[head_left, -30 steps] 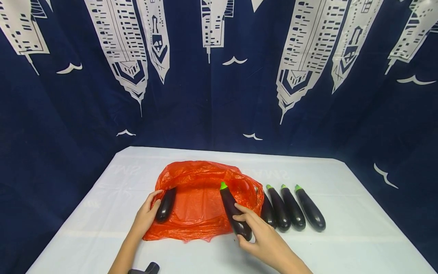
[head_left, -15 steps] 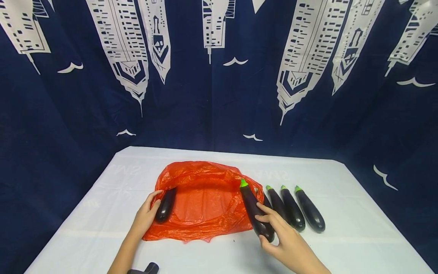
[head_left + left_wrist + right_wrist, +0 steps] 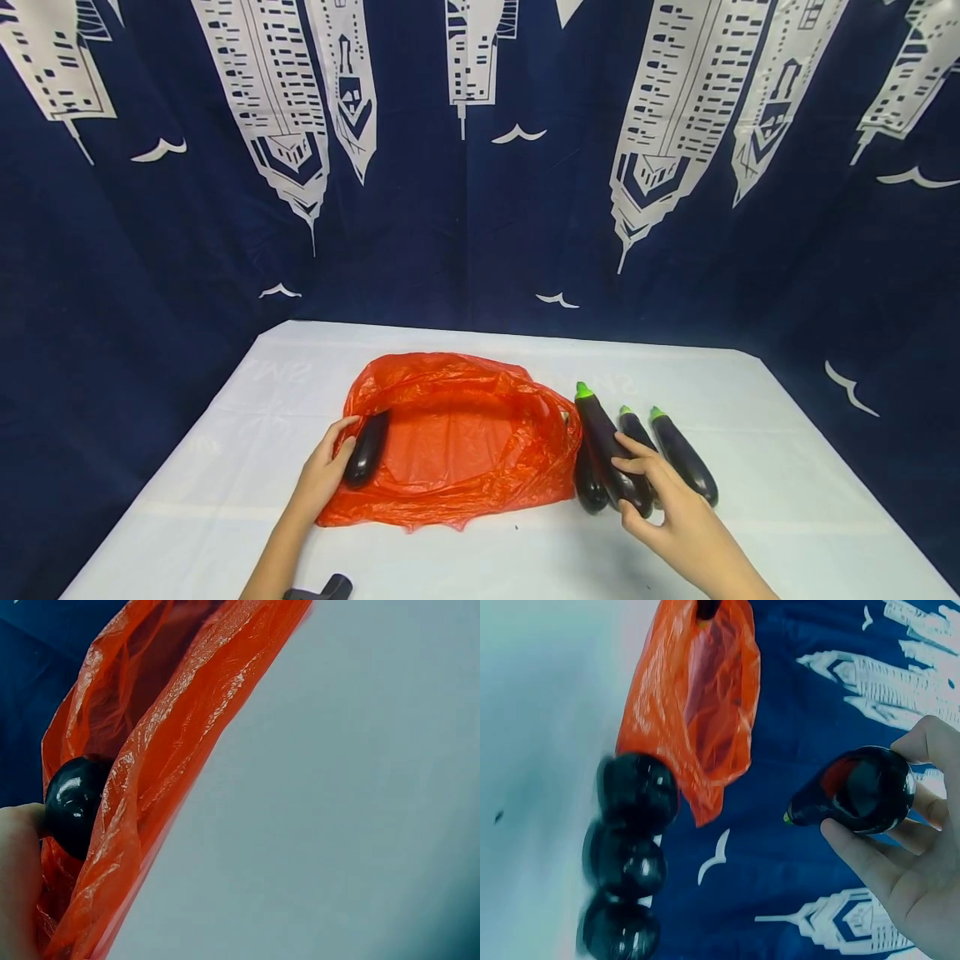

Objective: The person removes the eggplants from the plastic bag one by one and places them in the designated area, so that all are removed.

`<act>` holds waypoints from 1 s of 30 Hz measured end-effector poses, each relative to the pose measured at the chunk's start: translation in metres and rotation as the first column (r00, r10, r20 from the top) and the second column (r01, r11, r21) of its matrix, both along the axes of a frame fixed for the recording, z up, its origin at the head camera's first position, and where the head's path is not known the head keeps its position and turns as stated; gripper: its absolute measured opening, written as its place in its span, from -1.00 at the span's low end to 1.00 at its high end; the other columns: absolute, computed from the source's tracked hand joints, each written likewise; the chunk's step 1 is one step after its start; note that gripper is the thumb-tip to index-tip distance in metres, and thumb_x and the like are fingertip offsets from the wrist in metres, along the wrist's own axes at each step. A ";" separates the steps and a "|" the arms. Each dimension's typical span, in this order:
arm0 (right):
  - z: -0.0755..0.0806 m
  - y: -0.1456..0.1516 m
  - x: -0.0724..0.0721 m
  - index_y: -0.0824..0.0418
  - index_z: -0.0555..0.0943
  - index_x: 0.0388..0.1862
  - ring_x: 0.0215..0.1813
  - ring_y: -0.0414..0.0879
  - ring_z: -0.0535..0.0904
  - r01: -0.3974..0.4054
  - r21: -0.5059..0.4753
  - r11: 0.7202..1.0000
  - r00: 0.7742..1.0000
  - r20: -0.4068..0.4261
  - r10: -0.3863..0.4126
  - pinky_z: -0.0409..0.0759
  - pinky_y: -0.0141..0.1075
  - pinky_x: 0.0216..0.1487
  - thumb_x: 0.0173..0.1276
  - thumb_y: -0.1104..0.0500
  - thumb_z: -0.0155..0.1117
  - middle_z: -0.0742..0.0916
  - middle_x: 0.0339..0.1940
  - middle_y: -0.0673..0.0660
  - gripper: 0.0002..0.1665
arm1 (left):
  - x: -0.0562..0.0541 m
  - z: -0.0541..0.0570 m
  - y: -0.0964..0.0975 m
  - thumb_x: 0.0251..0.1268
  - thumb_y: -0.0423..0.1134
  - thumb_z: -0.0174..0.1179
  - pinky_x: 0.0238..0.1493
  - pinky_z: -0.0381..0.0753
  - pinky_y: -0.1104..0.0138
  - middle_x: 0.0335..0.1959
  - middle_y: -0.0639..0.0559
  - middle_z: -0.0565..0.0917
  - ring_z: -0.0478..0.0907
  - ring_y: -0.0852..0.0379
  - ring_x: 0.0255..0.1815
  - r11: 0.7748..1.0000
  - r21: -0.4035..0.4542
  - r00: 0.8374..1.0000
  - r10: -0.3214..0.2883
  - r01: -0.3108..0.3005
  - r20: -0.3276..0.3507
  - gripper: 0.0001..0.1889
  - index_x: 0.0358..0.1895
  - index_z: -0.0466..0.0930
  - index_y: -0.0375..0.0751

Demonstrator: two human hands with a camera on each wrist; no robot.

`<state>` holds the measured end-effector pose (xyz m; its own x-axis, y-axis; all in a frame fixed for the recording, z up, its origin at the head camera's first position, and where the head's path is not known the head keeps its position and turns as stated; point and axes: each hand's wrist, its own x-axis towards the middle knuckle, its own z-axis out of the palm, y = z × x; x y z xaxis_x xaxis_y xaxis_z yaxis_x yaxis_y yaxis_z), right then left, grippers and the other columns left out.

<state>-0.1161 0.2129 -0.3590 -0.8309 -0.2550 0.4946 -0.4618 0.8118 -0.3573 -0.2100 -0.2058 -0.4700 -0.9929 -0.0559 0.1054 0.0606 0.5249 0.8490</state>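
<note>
In the head view my left hand [image 3: 330,467] is at the left side of a red plastic bag [image 3: 457,442]. It holds an eggplant [image 3: 366,450] that lies at the bag's opening, and the left wrist view shows this eggplant's round end [image 3: 73,806] against the bag's edge. My right hand [image 3: 663,500] grips another eggplant [image 3: 609,450] by its thick end, green tip pointing away. That eggplant [image 3: 862,791] hangs above the row, fingers and thumb around it in the right wrist view.
Right of the bag, an eggplant [image 3: 590,483] lies against its edge, partly covered by the held one. Two more eggplants, a partly hidden one [image 3: 636,429] and an outer one [image 3: 684,458], lie farther right on the white table [image 3: 810,517]. A dark blue curtain [image 3: 465,250] hangs behind.
My right hand has carried its eggplant rightward, from over the bag to over the row of eggplants. The left hand and its eggplant have stayed in place.
</note>
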 end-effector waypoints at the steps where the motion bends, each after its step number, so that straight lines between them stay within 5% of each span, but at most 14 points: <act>1: 0.000 0.003 -0.001 -0.02 0.49 -0.15 0.06 0.04 0.55 0.012 0.003 1.000 1.000 -0.005 -0.012 0.65 -0.27 -0.25 -0.08 0.32 0.37 0.49 0.25 -0.01 -0.51 | 0.000 0.000 0.000 0.39 0.07 -0.17 0.26 0.10 -0.23 0.33 -0.25 0.25 0.15 -0.28 0.35 1.000 0.001 1.000 -0.001 0.001 0.002 -0.54 0.28 0.20 0.03; 11: -0.007 0.030 -0.012 0.11 0.46 -0.06 0.14 0.27 0.46 0.091 -0.063 0.994 0.991 0.107 -0.084 0.58 -0.07 -0.11 0.07 0.31 0.28 0.44 0.30 0.14 -0.58 | 0.001 -0.001 0.001 0.39 0.07 -0.17 0.24 0.11 -0.24 0.34 -0.24 0.25 0.15 -0.29 0.34 1.000 -0.005 1.000 -0.004 0.004 -0.001 -0.54 0.28 0.20 0.03; 19: -0.017 0.057 -0.029 0.23 0.42 0.06 0.02 0.33 0.53 0.148 -0.102 0.984 0.980 0.152 -0.131 0.61 -0.14 -0.19 0.15 0.30 0.20 0.40 0.31 0.27 -0.55 | 0.002 0.000 0.003 0.40 0.03 -0.17 0.23 0.13 -0.24 0.32 -0.27 0.27 0.19 -0.31 0.32 1.000 -0.020 1.000 0.003 -0.003 -0.019 -0.55 0.28 0.22 -0.01; 30: -0.032 0.093 -0.048 0.29 0.38 0.14 0.18 0.43 0.34 0.266 -0.082 0.961 0.940 0.241 -0.240 0.47 0.08 -0.01 0.23 0.20 0.12 0.34 0.34 0.30 -0.52 | 0.001 0.001 0.002 0.40 0.04 -0.17 0.23 0.12 -0.25 0.32 -0.27 0.27 0.17 -0.31 0.33 1.000 -0.026 1.000 0.003 -0.004 -0.019 -0.55 0.28 0.21 0.00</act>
<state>-0.1639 0.3056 -0.3909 -0.9539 0.0240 0.2991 -0.1428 0.8402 -0.5231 -0.2087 -0.2043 -0.4685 -0.9905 -0.0564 0.1257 0.0747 0.5468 0.8339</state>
